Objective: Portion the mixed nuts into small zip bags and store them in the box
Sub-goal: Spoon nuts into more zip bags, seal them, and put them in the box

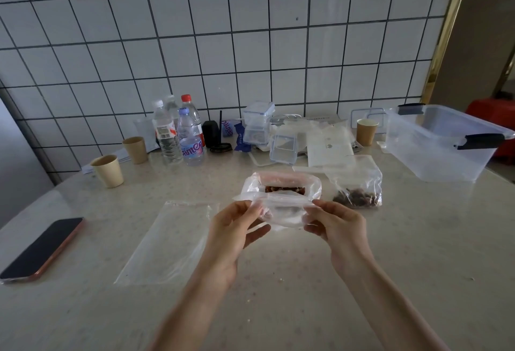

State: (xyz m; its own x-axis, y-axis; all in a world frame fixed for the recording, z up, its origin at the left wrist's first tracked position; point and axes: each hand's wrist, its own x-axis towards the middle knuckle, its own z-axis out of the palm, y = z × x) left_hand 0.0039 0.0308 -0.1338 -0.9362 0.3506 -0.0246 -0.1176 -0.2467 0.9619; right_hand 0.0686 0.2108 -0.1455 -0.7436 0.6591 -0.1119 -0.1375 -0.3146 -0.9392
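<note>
I hold a small clear zip bag (282, 211) above the table's middle, stretched between both hands. My left hand (234, 228) pinches its left top edge and my right hand (338, 225) pinches its right top edge. Just behind it stands a larger open bag of mixed nuts (281, 183), brown nuts showing inside. A small zip bag with nuts in it (358, 186) stands to the right. An empty flat zip bag (170, 242) lies to the left. The clear storage box (440, 139) with dark handles sits at the far right.
A phone (41, 249) lies at the left edge. Paper cups (107, 171), water bottles (178, 133), small lidded containers (257, 125) and papers crowd the back along the tiled wall. Another paper cup (367, 131) stands next to the box.
</note>
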